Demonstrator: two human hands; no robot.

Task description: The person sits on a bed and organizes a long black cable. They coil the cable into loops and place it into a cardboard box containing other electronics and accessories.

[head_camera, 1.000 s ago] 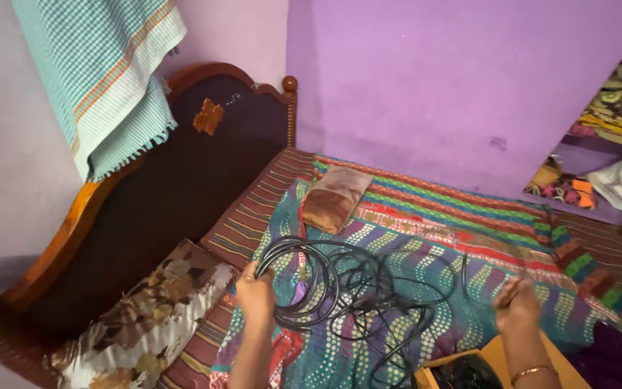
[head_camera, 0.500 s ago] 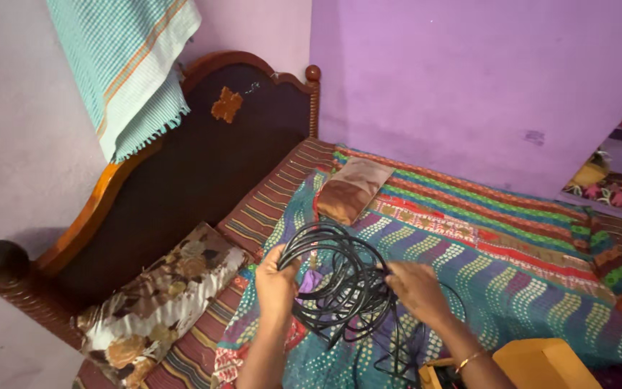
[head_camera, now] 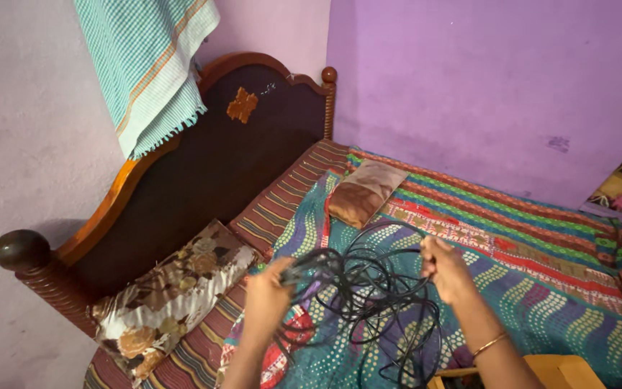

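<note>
- Black cable (head_camera: 368, 295) is the thing both hands work on in the head view; it hangs as a loose bundle of loops between them, just above the patterned bedspread (head_camera: 541, 302).
- I see my left hand (head_camera: 268, 292) closed around one side of the bundle, fingers wrapped on several strands together.
- My right hand (head_camera: 446, 270) is closed too, pinching one upper loop of the cable near its top.
- From the left fingers the bundle spreads to the right and downward; from the right fingers it goes left and downward. Both hands touch it, so neither is nearer.
- I judge that the long axis of the bundle runs roughly from one hand to the other, across the view, while the loose loops droop toward the near edge of the bed. I cannot tell where the cable ends point.
- Around it: a brown small pillow (head_camera: 365, 191) lies farther on the bed, a floral pillow (head_camera: 174, 295) leans near the dark wooden headboard (head_camera: 203, 166), and a checked towel (head_camera: 149, 65) hangs above. A yellow box (head_camera: 563, 371) shows at the bottom edge.
</note>
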